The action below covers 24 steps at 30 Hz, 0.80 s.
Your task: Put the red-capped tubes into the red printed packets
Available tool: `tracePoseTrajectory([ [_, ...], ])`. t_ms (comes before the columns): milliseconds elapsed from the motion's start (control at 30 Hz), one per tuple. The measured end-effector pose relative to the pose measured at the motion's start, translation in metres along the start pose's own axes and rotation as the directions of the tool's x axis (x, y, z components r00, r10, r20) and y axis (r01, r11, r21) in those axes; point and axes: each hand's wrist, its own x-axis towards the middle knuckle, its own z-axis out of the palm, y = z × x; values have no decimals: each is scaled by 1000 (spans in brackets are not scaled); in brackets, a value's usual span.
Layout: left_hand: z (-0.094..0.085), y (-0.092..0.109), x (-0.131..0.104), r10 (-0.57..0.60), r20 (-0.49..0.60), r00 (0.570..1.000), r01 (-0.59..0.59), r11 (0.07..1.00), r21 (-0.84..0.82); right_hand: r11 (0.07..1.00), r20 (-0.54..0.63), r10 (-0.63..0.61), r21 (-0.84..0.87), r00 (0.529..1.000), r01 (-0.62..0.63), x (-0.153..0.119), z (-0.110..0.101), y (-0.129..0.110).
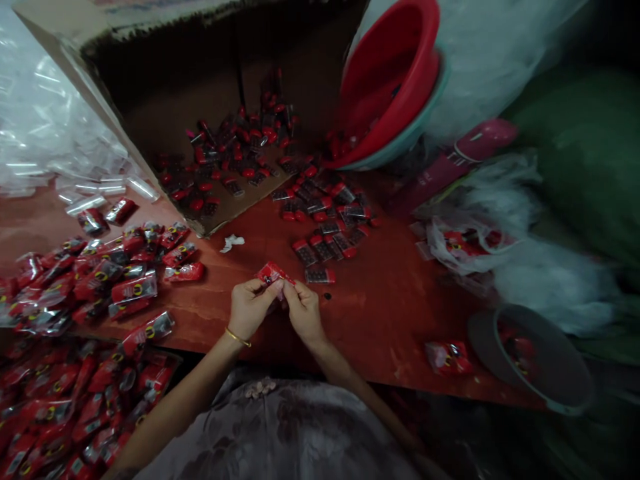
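Observation:
Both of my hands meet over the front of the red table (370, 313). My left hand (249, 308) pinches the left side of a small red printed packet (271, 272). My right hand (303, 312) grips the same packet from the right, thumbs close together. Fingers cover the packet's lower part, so its contents are hidden. Just beyond my right hand lies a small clear case with a red cap (320, 275). Several more such cases (325, 247) lie behind it. A scrap of white paper (233, 243) is on the table, left of the packet.
A cardboard box (260, 190) on its side holds many red-capped cases. Filled red packets (110, 280) are heaped at left, with clear sleeves (85, 190) behind. A red basin (425, 60) leans beside the box. A purple bottle (450, 163) and a grey tub (565, 373) are at right.

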Motion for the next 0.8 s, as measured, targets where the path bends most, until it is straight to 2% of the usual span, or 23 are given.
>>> tracePoseTrajectory([
  [133,0,3,3,-120,23,993,122,968,-221,987,23,-86,-136,996,88,6,0,-1],
  [200,-2,6,5,-154,31,988,156,938,-308,964,108,-123,-221,986,145,14,-4,-4],
  [267,-5,10,9,-168,-7,986,155,923,-352,911,193,-163,-348,968,223,24,-10,-8],
  [300,-7,12,12,-180,-39,983,154,918,-366,858,205,-183,-444,962,258,29,-14,-10],
  [367,-11,16,16,-224,-86,971,172,900,-400,682,144,-209,-687,967,250,41,-22,-10],
  [467,-15,22,21,-299,-71,952,239,866,-439,380,29,-172,-920,985,94,57,-32,-2],
  [500,-17,23,22,-314,-50,948,260,856,-448,316,23,-149,-946,989,69,61,-35,2],
  [567,-19,25,22,-339,-4,941,301,839,-454,266,55,-128,-960,990,88,66,-39,9],
  [633,-20,26,20,-354,33,935,330,829,-451,326,90,-152,-935,984,136,64,-43,11],
  [667,-20,26,19,-358,45,933,339,828,-446,402,95,-171,-902,981,158,60,-46,10],
  [733,-20,25,17,-360,46,932,343,833,-433,622,84,-175,-763,981,176,46,-51,2],
  [800,-19,25,16,-354,16,935,328,847,-417,845,111,-88,-518,990,133,27,-55,-10],
])
